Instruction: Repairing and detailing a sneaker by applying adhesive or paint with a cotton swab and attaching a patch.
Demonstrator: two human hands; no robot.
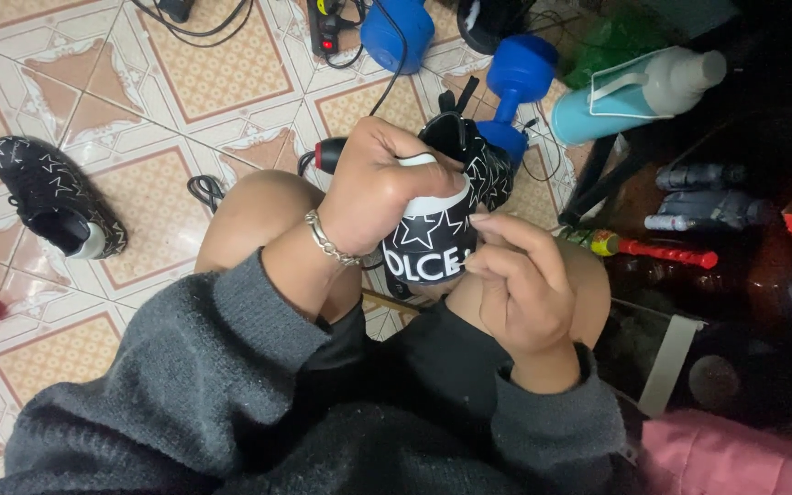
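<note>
A: Left hand [373, 188]?

B: Clamped around the heel end of the black star-printed sneaker with white sole [442, 215], held up between the person's bare knees [249, 215]. Silver chain bracelet [330, 240] on that wrist.

A: Right hand [520, 289]?

B: Fingers pinched together against the shoe's black heel panel, near the white lettering; whether anything is held in them, cannot tell.

A: Doing it well?

B: Probably keep the left grip firm so the shoe doesn't twist, and press with small fingertip moves only.

A: Around?

B: Matching black star-printed sneaker [57, 197] on the patterned tile floor [139, 82], well apart. Blue dumbbell [515, 87] just behind, light-blue bottle with white cap [639, 92] at right.
</note>
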